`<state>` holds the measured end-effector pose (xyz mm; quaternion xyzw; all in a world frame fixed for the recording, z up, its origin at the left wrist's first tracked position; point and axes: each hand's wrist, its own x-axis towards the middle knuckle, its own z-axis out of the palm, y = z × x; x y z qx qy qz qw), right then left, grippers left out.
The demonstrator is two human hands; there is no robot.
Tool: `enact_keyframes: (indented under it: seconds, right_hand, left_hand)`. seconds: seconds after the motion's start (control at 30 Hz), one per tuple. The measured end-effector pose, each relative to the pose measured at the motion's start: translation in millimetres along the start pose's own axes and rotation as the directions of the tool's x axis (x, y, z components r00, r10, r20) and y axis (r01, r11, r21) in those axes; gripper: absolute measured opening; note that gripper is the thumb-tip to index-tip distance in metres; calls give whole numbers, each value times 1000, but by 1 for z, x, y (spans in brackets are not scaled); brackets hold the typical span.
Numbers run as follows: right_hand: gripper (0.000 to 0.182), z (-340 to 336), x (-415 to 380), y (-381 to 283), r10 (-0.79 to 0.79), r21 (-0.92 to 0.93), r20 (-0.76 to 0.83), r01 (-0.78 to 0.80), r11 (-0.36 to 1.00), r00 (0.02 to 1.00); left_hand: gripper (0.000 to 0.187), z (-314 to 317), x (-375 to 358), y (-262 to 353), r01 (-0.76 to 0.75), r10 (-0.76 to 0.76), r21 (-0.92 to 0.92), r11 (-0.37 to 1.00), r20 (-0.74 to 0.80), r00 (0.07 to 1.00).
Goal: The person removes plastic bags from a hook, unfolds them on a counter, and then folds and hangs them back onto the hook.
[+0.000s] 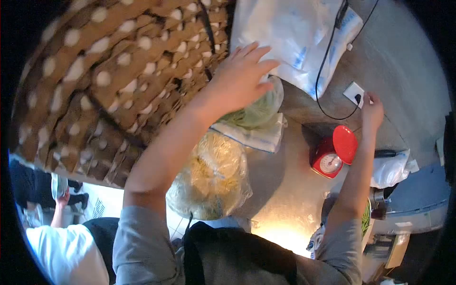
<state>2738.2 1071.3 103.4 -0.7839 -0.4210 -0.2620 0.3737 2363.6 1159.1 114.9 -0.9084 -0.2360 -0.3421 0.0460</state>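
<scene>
My left hand (pixel 244 76) is raised with its fingers spread and nothing in it, in front of a clear bag of green vegetables (pixel 263 109) and near a large white plastic bag (pixel 285 42). On the right, my right hand (pixel 373 108) is at the wall beside a white socket (pixel 354 93) with a black plug in it. Its fingers are bent together; whether anything is between them is too small to tell. Below that hand stands a red dial scale (pixel 330 163) with a round red pan (pixel 345 144).
Stacked brown trays (pixel 104 76) with white round shapes fill the upper left. A big clear bag of pale yellow food (pixel 211 175) sits at centre. A black cable (pixel 317 83) hangs above the counter (pixel 275 185). At the lower left is another person (pixel 71 251). A white bag (pixel 389 170) lies right.
</scene>
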Motion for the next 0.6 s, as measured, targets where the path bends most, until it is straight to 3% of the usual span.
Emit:
enact_keyframes:
  seconds: [0.03,0.07,0.1,0.13,0.17,0.2,0.23,0.27,0.37,0.43,0.5,0.53,0.6]
  right_hand:
    - [12,-16,-25,-28,23,162,-55,-14,987,998]
    - [13,-28,-62,-54,-90,366,-48,101,925,995]
    - [25,-22,-96,-62,-291,596,163,141,790,943]
    - [42,-24,-134,-85,-476,657,382,129,742,792]
    - [55,-36,-162,-120,-604,613,448,266,744,659]
    - [58,-16,-183,-129,-662,648,507,263,715,552]
    - [50,7,-206,-130,-677,532,458,432,728,577]
    - [35,23,-215,-134,-637,425,520,474,771,569]
    - [24,51,-207,-127,-580,481,340,393,784,740]
    - [26,8,-188,-143,-504,469,329,325,821,798]
    - [25,-51,-177,-146,-519,548,211,339,765,829]
    - [26,-79,-173,-141,-522,594,157,342,728,838]
    - [28,-114,-150,-147,-595,576,-63,516,634,801]
  left_hand:
    - [43,-16,-26,8,58,-61,-90,994,-33,998]
    - [41,-33,-54,21,164,-171,-153,974,-29,985]
    - [39,-49,-83,36,265,-275,-216,940,-20,961]
    - [35,-57,-109,46,318,-341,-238,918,-62,938]
    - [31,-61,-137,59,372,-409,-267,889,-96,908]
    - [27,-62,-164,73,447,-488,-288,847,-87,868]
    - [23,-64,-186,89,512,-559,-307,802,-82,825]
    - [20,-64,-206,104,538,-604,-360,762,-96,791]
    - [14,-57,-254,145,588,-718,-484,648,-131,684]
    - [12,-55,-275,165,607,-751,-540,584,-73,657]
    - [16,-65,-276,183,613,-759,-586,530,-5,651]
    - [17,-65,-282,187,590,-748,-583,559,-46,662]
    - [22,-73,-278,187,511,-706,-588,628,-154,691]
